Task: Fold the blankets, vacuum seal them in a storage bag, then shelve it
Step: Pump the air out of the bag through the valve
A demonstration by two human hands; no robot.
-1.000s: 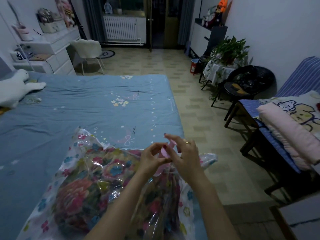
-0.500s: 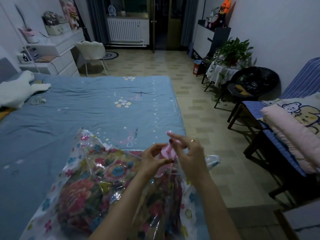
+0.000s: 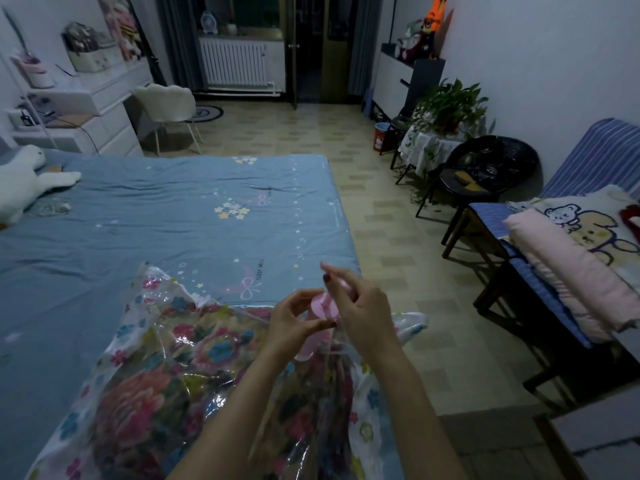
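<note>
1. My left hand and right hand both pinch the pink valve cap, fingers curled round it.
2. Cap sits on the storage bag.
3. Bag holds the floral blanket and lies on the blue bed, near edge.

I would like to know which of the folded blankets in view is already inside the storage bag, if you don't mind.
The flowered blanket on the bed, wrapped in the clear storage bag. The pink blanket and the bear-print one lie bare on the striped seat at the right.
</note>
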